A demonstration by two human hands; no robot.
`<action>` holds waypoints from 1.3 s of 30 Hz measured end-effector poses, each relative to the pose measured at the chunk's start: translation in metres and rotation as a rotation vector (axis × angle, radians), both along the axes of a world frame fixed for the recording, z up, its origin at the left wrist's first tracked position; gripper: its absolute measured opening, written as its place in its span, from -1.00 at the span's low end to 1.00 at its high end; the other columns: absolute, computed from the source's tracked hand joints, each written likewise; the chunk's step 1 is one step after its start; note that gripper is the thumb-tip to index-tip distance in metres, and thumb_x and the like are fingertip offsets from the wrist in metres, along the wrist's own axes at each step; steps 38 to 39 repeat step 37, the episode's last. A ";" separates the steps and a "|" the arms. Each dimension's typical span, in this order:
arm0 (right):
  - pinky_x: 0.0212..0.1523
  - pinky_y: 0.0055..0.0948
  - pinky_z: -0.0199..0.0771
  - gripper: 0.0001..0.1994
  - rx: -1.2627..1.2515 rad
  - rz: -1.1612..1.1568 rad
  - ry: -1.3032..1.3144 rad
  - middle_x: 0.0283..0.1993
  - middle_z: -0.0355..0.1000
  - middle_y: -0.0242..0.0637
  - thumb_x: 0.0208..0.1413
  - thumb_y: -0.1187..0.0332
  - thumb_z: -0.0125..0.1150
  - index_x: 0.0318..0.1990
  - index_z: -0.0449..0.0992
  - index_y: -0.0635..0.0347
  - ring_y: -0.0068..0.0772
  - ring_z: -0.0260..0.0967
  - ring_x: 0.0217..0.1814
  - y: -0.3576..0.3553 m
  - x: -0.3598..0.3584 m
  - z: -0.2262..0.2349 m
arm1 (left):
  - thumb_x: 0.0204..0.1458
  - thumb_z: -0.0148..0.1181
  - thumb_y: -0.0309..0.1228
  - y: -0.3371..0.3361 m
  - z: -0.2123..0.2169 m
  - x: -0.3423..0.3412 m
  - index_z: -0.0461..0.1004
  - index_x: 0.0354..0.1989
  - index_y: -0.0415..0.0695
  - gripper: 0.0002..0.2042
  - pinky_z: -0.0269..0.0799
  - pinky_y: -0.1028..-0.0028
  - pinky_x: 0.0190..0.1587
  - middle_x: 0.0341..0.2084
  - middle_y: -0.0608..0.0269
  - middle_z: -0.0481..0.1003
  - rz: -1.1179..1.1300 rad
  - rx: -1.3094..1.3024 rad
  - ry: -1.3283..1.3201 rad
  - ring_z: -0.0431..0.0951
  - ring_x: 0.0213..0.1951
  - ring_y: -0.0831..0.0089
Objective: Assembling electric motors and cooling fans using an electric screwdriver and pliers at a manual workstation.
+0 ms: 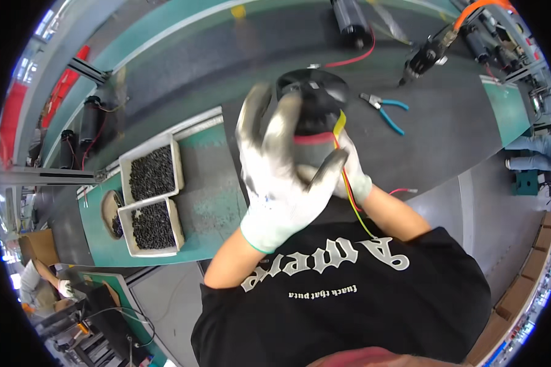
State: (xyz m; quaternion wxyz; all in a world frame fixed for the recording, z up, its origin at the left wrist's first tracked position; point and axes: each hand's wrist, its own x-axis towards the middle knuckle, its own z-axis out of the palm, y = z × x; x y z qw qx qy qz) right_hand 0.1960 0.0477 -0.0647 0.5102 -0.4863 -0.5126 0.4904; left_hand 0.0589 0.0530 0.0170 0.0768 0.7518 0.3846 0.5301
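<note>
My left hand [281, 174] is raised in a white glove with grey-stained fingertips. Its fingers are spread and blurred by motion, and nothing shows in its grasp. Behind its thumb, my right hand [354, 168], also gloved, is beside a dark round motor-like part [315, 92] on the bench. The right fingers are largely hidden, so their grip does not show. A yellow sleeve [340, 124] rises by that hand, with red, black and yellow-green wires [351, 192] trailing toward my shirt. A red strip [315, 139], perhaps a wire, crosses below the round part.
Blue-handled pliers [390, 109] lie right of the part. Beyond them a black power driver [423, 61] hangs on an orange hose [480, 6]. A black cylindrical motor [351, 24] lies at the back. Two white bins [179, 168] of small black pieces stand left, beside a round dish [108, 211].
</note>
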 end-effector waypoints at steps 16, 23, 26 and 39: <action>0.17 -0.15 0.34 -0.44 -0.303 -0.248 -1.399 0.18 0.38 -0.01 0.06 -0.03 0.01 0.10 0.46 0.16 -0.02 0.35 0.20 0.327 0.159 0.032 | -0.08 0.07 -0.57 -0.074 -0.057 -0.101 0.45 -0.16 -0.31 -0.74 0.42 0.32 0.00 -0.16 -0.02 0.51 0.021 -0.569 -0.122 0.53 -0.11 0.19; 0.29 -0.14 0.24 -0.34 -0.210 -0.242 -1.661 0.31 0.22 0.03 0.05 0.02 0.06 0.30 0.25 0.10 0.08 0.17 0.35 0.339 0.089 0.013 | 0.01 0.01 -0.61 -0.085 -0.085 -0.118 0.47 -0.24 -0.31 -0.83 0.42 0.38 -0.07 -0.24 0.02 0.52 0.265 -0.906 -0.456 0.54 -0.19 0.27; 0.22 -0.11 0.33 -0.29 -0.418 -0.227 -1.503 0.29 0.27 -0.03 0.01 0.00 0.12 0.33 0.20 0.06 0.04 0.22 0.32 0.355 0.076 0.014 | -0.07 0.14 -0.57 -0.070 -0.071 -0.116 0.50 -0.26 -0.23 -0.83 0.46 0.31 -0.10 -0.27 0.02 0.54 0.103 -0.722 -0.140 0.57 -0.20 0.13; 0.22 -0.28 0.32 -0.56 0.029 0.650 -1.960 0.16 0.37 0.06 0.27 0.33 -0.10 0.30 0.28 -0.14 -0.01 0.33 0.21 0.230 0.023 0.015 | -0.18 0.24 -0.58 -0.093 -0.024 -0.154 0.53 -0.23 -0.19 -0.74 0.46 0.30 -0.12 -0.24 0.05 0.55 0.296 -0.574 0.044 0.56 -0.22 0.12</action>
